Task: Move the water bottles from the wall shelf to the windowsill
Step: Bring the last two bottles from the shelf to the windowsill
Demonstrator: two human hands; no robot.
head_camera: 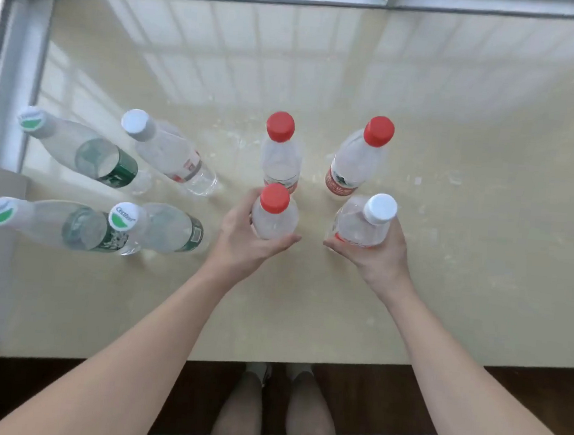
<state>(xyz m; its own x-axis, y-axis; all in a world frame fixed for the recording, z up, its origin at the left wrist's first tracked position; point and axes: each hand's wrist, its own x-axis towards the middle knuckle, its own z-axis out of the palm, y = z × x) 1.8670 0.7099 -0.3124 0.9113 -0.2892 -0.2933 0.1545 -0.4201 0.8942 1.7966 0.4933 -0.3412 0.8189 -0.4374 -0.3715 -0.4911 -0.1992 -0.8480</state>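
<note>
The windowsill (481,267) fills the frame, with other bottles (177,157) standing at left and centre. Lower your two straight down, clear of the upper red-capped bottle (281,155), and release only when each base sits flat (tall and narrow, they likely tip easily). Your left hand (242,244) curls round the lower red-capped bottle (275,216) at centre; your right hand (378,259) wraps the white-capped bottle (360,225) just right of it.
</note>
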